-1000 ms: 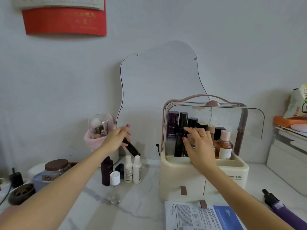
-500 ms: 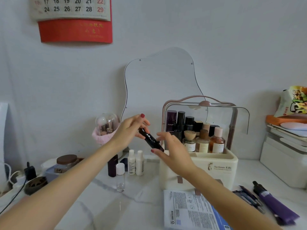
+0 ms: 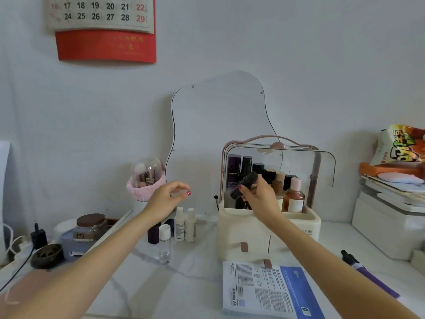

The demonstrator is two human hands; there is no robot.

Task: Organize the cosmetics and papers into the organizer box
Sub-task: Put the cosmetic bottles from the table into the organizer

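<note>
Item 1: right hand [image 3: 259,195], my grip closed round a black tube [image 3: 243,185], tilted, held over the open top of the cream organizer box [image 3: 253,229] toward the bench's rear edge
Item 2: left hand [image 3: 166,199], grip loosely curled and holding nothing, above the small bottles [image 3: 184,224] left of the box
Item 3: printed leaflet [image 3: 264,291], flat near the bench's front edge, touching the box front

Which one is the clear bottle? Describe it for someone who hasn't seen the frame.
Left of the cream organizer box, a few small bottles stand on the marble tabletop. The clear bottle is frontmost: see-through, white-capped, unlike the opaque white pair behind.
</note>
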